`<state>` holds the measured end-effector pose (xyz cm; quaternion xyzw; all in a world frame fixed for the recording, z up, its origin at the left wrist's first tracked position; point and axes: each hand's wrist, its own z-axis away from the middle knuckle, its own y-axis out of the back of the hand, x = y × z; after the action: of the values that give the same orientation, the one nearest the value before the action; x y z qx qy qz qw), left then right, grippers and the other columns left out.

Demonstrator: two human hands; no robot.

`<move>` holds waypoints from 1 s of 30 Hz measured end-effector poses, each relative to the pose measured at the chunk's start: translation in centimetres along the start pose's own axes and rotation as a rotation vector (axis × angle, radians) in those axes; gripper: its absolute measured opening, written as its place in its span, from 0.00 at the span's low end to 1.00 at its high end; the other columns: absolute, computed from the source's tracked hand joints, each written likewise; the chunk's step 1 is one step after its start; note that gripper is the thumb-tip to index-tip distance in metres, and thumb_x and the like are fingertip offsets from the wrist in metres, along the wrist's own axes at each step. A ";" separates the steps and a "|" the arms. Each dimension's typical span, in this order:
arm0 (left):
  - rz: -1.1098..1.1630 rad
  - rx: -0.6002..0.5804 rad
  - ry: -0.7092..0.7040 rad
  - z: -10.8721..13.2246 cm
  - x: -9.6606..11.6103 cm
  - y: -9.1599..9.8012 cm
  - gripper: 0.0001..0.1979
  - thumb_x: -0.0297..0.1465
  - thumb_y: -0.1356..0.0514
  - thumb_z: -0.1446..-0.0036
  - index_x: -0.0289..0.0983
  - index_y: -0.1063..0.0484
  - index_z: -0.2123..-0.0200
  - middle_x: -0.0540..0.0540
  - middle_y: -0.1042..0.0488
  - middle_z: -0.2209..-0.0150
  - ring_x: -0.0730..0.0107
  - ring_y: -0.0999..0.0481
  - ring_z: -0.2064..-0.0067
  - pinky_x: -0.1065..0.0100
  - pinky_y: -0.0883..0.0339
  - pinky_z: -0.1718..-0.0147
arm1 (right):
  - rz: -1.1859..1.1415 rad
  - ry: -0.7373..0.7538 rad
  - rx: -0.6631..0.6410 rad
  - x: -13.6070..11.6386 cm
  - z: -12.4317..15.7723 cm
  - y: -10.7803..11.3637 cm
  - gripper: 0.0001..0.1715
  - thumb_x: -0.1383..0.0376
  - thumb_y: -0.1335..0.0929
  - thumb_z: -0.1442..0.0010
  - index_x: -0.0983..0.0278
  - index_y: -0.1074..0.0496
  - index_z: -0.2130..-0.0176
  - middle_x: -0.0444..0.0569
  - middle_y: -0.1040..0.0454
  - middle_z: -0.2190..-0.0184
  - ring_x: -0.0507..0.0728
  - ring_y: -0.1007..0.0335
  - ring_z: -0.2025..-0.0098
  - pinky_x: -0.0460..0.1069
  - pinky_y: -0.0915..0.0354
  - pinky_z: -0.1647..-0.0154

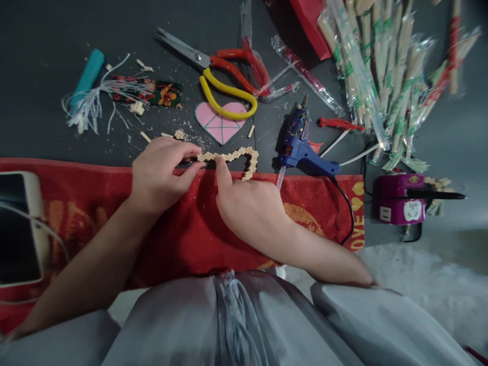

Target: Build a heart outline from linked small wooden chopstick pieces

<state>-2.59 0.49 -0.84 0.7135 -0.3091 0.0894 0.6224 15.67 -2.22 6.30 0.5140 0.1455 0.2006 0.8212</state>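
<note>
Where the red cloth (183, 239) ends, dark tabletop (46, 30) begins.

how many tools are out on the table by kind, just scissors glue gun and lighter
scissors: 2, a red-handled pair and a yellow-handled pair, lying crossed over each other
glue gun: 1, blue, beside the right hand
lighter: 1, teal, far from the left hand
total: 4
</note>
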 end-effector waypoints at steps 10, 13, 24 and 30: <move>0.024 0.019 -0.017 -0.1 0.1 0.0 0.06 0.38 0.40 0.36 0.46 0.23 0.59 0.52 0.18 0.62 0.60 0.20 0.57 0.56 0.25 0.53 | -0.077 0.046 -0.041 -0.5 -0.6 0.1 0.40 0.77 0.47 0.35 0.79 0.52 0.26 0.60 0.19 0.72 0.58 0.21 0.73 0.46 0.35 0.78; 0.019 0.037 -0.041 0.0 0.1 0.0 0.06 0.35 0.41 0.36 0.45 0.24 0.58 0.51 0.18 0.61 0.61 0.19 0.57 0.57 0.24 0.55 | -0.088 0.064 -0.042 -0.5 -0.6 0.0 0.39 0.77 0.48 0.34 0.78 0.53 0.26 0.60 0.19 0.71 0.59 0.21 0.73 0.46 0.35 0.77; 0.017 0.042 -0.067 0.1 -0.5 -0.2 0.08 0.32 0.41 0.39 0.44 0.24 0.58 0.54 0.19 0.62 0.63 0.20 0.58 0.59 0.25 0.53 | -0.093 0.112 -0.050 -0.5 -0.4 0.1 0.40 0.76 0.47 0.34 0.73 0.53 0.25 0.56 0.19 0.72 0.58 0.24 0.75 0.46 0.37 0.79; 0.020 0.016 -0.041 -0.1 -0.2 -0.2 0.07 0.34 0.41 0.39 0.44 0.24 0.58 0.54 0.19 0.62 0.62 0.20 0.57 0.59 0.26 0.52 | -0.090 0.127 -0.050 -0.4 -0.3 0.3 0.41 0.77 0.48 0.35 0.72 0.51 0.25 0.56 0.19 0.73 0.59 0.23 0.75 0.47 0.36 0.78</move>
<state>-2.68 0.65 -1.07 0.7172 -0.3281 0.0833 0.6092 15.16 -2.10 6.47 0.4728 0.2151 0.1991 0.8310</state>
